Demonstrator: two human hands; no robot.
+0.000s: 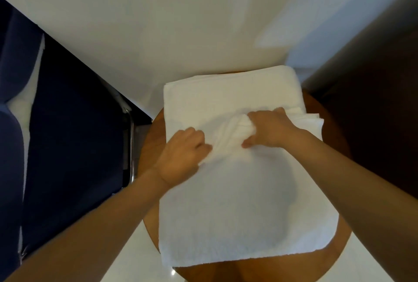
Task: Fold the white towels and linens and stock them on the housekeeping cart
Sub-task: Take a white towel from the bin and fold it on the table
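Lying flat on the round wooden desk (153, 146), long axis from six to twelve o'clock, the white towel (244, 202) is being pinched at mid-length by the left hand (181, 155) and right hand (269, 129), both grips closed on its bunched ridge.

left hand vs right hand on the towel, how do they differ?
The left hand grips the towel at its left edge; the right hand grips nearer the middle, farther away. The left hand's fingers curl under cloth; the right hand's thumb shows. Both pinch the same raised ridge.
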